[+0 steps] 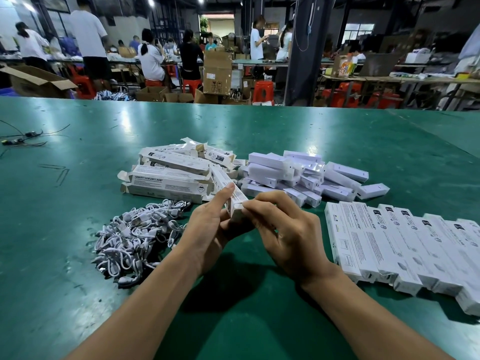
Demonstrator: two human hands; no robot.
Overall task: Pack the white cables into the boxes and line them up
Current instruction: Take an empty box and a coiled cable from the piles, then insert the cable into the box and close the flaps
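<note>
One slim carton (220, 178) held over green table (259, 131): left hand (207, 229) curled round side, right hand (288, 237) pinching near end flap. Thin card, likely light, crushable; grip long edges. White cables (135, 235) heaped left, floppy.

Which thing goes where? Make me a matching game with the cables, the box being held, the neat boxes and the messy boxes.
Things:
1. white cables
2. held box
3. neat boxes
4. messy boxes

Places and states:
A. lined up side by side on the right of the green table
B. gripped by the left hand and right hand
C. tangled pile on the left
D. jumbled heap with open flaps, farther back

Pairs: 1-C, 2-B, 3-A, 4-D
</note>
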